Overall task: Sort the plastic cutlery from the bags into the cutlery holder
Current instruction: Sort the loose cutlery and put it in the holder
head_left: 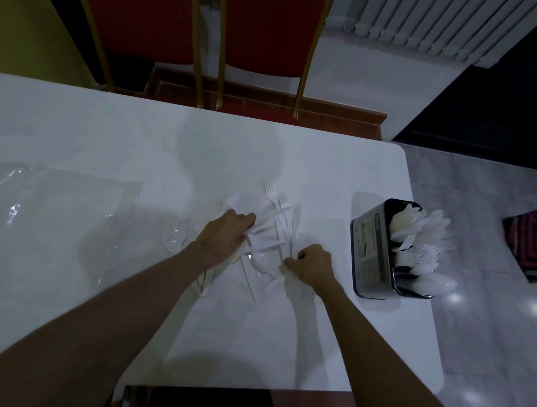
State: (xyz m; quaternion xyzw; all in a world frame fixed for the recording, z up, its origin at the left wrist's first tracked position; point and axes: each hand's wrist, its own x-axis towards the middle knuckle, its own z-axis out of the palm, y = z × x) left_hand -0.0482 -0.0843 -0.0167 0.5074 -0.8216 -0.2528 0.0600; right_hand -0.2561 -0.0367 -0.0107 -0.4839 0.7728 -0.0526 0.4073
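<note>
A white table (105,132) carries flat, clear plastic bags (51,212) at its left, which look empty. A black cutlery holder (369,253) stands near its right edge, packed with white spoons and forks whose heads lean out to the right; its dividers cannot be made out. Between bags and holder lies the loose cutlery (278,223) in a crossed heap. There the left hand (226,235) curls round a bundle of pieces, and the right hand (313,264), fingers bent, pinches one at the heap's near edge.
</note>
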